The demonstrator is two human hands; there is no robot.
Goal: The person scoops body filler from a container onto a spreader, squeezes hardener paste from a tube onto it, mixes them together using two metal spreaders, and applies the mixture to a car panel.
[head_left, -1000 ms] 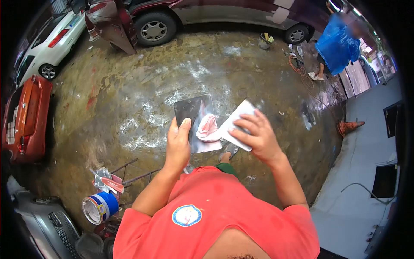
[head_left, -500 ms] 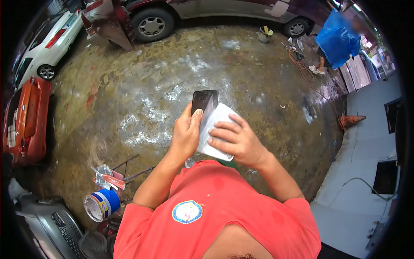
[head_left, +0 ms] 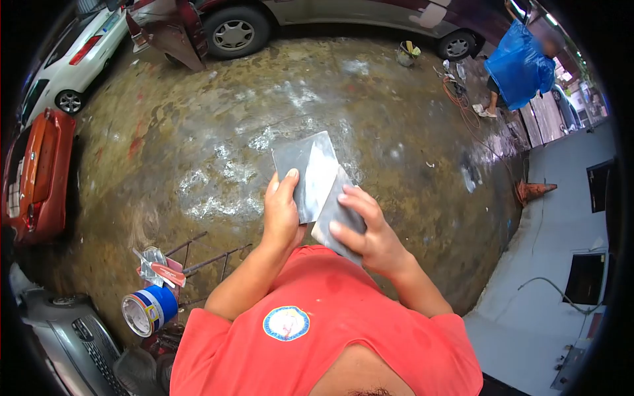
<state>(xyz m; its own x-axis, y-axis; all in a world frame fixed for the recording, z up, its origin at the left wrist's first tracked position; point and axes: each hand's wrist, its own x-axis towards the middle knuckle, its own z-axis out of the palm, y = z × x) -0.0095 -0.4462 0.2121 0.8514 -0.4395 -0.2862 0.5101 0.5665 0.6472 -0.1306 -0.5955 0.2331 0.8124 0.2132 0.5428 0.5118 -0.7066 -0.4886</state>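
Just beyond the red shirt (head_left: pixel 356 280), the left hand (head_left: pixel 282 214) pinched a grey plate (head_left: pixel 290 158) at one side, thumb (head_left: pixel 289 181) on top, seemingly to leave its white patch (head_left: pixel 319 170) bare. The right hand (head_left: pixel 380 237) gripped a second plate (head_left: pixel 332 211) nearer the shirt, fingers (head_left: pixel 362 206) spread, probably for steadiness.

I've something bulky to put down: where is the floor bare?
The floor is mostly bare ahead of the right hand toward the two-tone car, and rightward toward the orange cone. It's crowded lower left around the blue can, and upper right near the person in blue.
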